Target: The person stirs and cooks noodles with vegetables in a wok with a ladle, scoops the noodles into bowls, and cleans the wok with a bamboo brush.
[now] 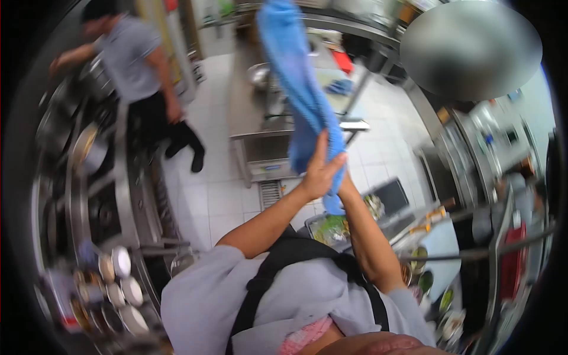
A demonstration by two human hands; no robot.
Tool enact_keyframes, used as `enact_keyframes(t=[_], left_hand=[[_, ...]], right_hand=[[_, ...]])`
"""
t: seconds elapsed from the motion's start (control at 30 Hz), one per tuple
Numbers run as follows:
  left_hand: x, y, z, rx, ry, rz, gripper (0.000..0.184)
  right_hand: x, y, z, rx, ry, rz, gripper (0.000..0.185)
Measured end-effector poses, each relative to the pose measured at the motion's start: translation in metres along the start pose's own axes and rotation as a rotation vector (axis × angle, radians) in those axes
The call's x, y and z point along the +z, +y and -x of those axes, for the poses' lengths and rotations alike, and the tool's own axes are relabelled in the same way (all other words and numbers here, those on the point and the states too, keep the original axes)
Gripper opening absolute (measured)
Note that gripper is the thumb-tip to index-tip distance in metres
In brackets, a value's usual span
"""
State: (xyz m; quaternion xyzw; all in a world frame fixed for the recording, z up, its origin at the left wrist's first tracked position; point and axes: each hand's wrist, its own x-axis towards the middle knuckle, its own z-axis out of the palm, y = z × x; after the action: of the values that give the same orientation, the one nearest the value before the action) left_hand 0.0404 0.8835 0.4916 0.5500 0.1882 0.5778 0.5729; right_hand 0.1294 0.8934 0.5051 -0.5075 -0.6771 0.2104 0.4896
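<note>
A long blue cloth (302,89) hangs stretched out in front of me, reaching from my hands to the top of the view. My left hand (321,173) is closed around its near end, with the thumb and fingers against the fabric. Right beside it, my right hand (345,182) is at the same end of the cloth, mostly hidden behind the left hand and the fabric. A short tail of the cloth dangles below both hands.
On the left a co-worker (133,59) stands at the stove (118,195) near large pots (89,148). Ahead is a steel table (242,112) with a metal bowl (258,74). Food trays (331,231) lie below my hands. Several lidded containers (121,260) stand lower left.
</note>
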Motion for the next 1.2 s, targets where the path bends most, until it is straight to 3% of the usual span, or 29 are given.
enact_keyframes(t=[0.1, 0.17, 0.23, 0.27, 0.3, 0.37, 0.43, 0.53, 0.63, 0.67, 0.7, 0.77, 0.8, 0.83, 0.9, 0.93, 1.0, 1.03, 1.07, 1.1, 1.2], left_hand=[[-0.012, 0.021, -0.005, 0.109, 0.069, -0.025, 0.081], [-0.024, 0.031, -0.01, 0.102, 0.091, 0.178, 0.074], [-0.042, 0.021, -0.02, 0.041, 0.229, 0.453, 0.075], [-0.047, 0.025, -0.017, -0.13, 0.279, 0.564, 0.077], [-0.05, 0.032, -0.012, -0.305, 0.321, 0.679, 0.079], [-0.036, 0.031, 0.001, -0.358, 0.277, 0.613, 0.083], [0.015, 0.008, 0.023, -0.131, 0.111, 0.25, 0.087], [0.005, 0.021, 0.033, -0.039, 0.014, 0.051, 0.078], [-0.001, 0.029, 0.028, -0.088, 0.249, 0.089, 0.079], [-0.009, 0.032, 0.027, -0.135, 0.229, 0.155, 0.084], [-0.017, 0.026, 0.022, -0.137, 0.251, 0.169, 0.08], [-0.033, 0.005, 0.012, -0.145, 0.296, 0.201, 0.074], [-0.037, 0.02, 0.012, -0.245, 0.392, 0.19, 0.06], [-0.052, 0.019, 0.008, -0.322, 0.351, 0.274, 0.057], [-0.073, 0.02, 0.005, -0.495, 0.256, 0.447, 0.054], [-0.058, 0.02, 0.011, -0.43, 0.327, 0.416, 0.055], [-0.036, 0.009, 0.028, -0.497, 0.311, 0.474, 0.058], [-0.029, 0.02, 0.037, -0.593, 0.262, 0.525, 0.057], [-0.018, 0.025, 0.046, -0.526, 0.131, 0.651, 0.054], [-0.012, 0.039, 0.06, -0.58, 0.069, 0.634, 0.051], [-0.021, 0.036, 0.061, -0.451, -0.028, 0.212, 0.045]], right_hand=[[-0.005, -0.012, 0.034, 0.03, -0.21, -0.062, 0.049], [0.004, -0.008, 0.047, 0.044, -0.196, -0.227, 0.052], [0.005, -0.058, 0.057, -0.212, -0.241, 0.052, 0.05], [0.002, -0.076, 0.063, -0.335, -0.247, 0.195, 0.05], [0.001, -0.067, 0.059, -0.269, -0.235, 0.117, 0.051], [-0.005, -0.029, 0.032, -0.13, -0.195, -0.037, 0.054], [-0.01, -0.009, 0.012, -0.091, -0.097, -0.125, 0.05], [-0.005, 0.002, 0.019, 0.112, -0.095, -0.315, 0.047], [0.007, 0.006, 0.038, 0.363, -0.154, -0.551, 0.043], [0.011, 0.005, 0.04, 0.384, -0.169, -0.557, 0.042], [0.014, -0.003, 0.042, 0.337, -0.185, -0.494, 0.041], [0.01, -0.026, 0.054, -0.055, -0.169, -0.082, 0.034], [0.008, -0.049, 0.062, -0.248, -0.163, 0.124, 0.031], [0.008, -0.068, 0.069, -0.439, -0.156, 0.331, 0.028], [0.002, -0.08, 0.074, -0.216, -0.228, 0.225, 0.019], [-0.005, -0.073, 0.062, -0.051, -0.278, 0.117, 0.018], [-0.017, -0.05, 0.039, 0.208, -0.29, -0.021, 0.018], [-0.013, -0.032, 0.029, 0.012, -0.116, 0.078, 0.019], [-0.013, -0.008, 0.021, -0.243, -0.006, 0.178, 0.028], [-0.02, -0.014, 0.03, 0.188, -0.157, 0.032, 0.055], [-0.002, 0.029, 0.041, -0.045, -0.151, 0.134, 0.054]])
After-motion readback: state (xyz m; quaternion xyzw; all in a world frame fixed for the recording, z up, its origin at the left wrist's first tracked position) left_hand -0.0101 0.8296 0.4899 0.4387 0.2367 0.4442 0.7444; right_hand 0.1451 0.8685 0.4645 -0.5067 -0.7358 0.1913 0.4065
